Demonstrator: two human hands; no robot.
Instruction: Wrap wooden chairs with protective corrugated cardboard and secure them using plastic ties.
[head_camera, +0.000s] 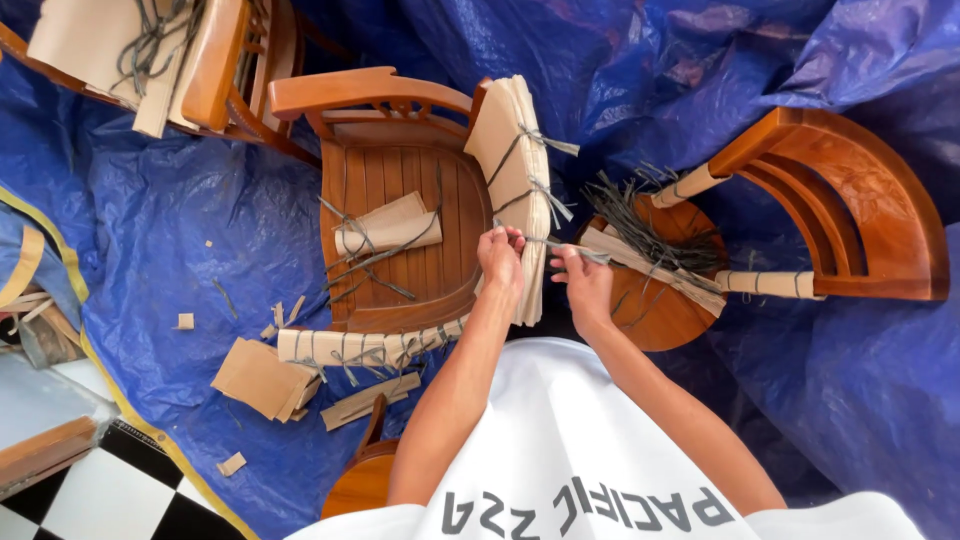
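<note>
Fingers of left hand (499, 258) pinched on grey strap (548, 243) against cardboard padding (517, 170) wrapping wooden chair (400, 190) armrest. Right hand (585, 283) just beside, fingers gripping strap's other end. Both forearms extended forward. On chair seat: folded cardboard piece (385, 228), loose straps.

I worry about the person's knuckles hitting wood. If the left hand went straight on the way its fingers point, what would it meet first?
Probably the cardboard padding tied round the chair arm: the left hand already touches its lower end, fingers pointing up along it. The wooden chair back lies beyond, though depth is hard to judge.
</note>
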